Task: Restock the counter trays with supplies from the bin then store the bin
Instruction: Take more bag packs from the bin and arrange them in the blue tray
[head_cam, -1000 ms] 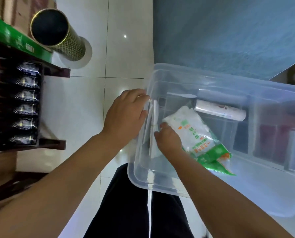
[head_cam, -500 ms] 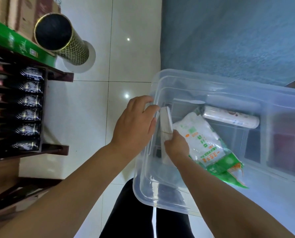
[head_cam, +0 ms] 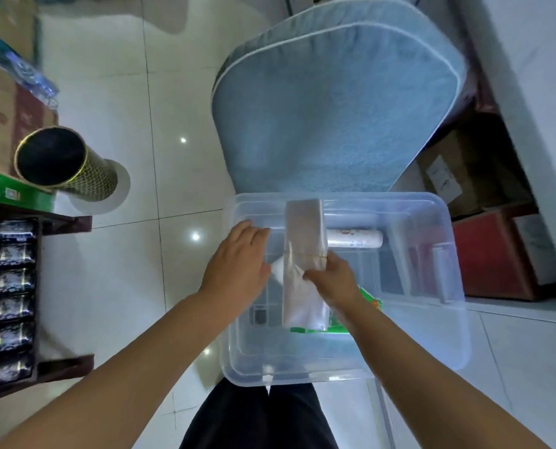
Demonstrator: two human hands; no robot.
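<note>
- The clear plastic bin (head_cam: pixel 335 202) sits dead centre, right in front of the person's black trousers (head_cam: pixel 260 416). I can't tell what it's resting on.
- The right hand (head_cam: pixel 333 277) has a bundle of clear plastic bags (head_cam: pixel 304 234), with the grip pinched tight on the bundle's middle, just below a thin band wrapped round it.
- The bundle stands roughly upright over the bin. Its top end overlaps the far rim in this view and its loose lower end hangs down inside.
- The left hand (head_cam: pixel 237 267) is on the bin's left rim, fingers laid out fairly straight, so the grip is relaxed and not clamped on anything. The thumb is hidden.
- A white roll (head_cam: pixel 354 239) lies on its side in the bin near the far wall, just right of the bundle.
- A green and white packet (head_cam: pixel 369 301) is also in there, mostly hidden under the right wrist.
- A big blue cushion (head_cam: pixel 335 108) sits just past the bin's far side.
- On the left there's a dark tube with gold trim (head_cam: pixel 66 163) standing on the white tile floor (head_cam: pixel 108 92), next to a shelf (head_cam: pixel 62 218) full of dark shiny packs.
- On the right, cardboard boxes (head_cam: pixel 458 176) sit with a red box (head_cam: pixel 497 254) in front of them.
</note>
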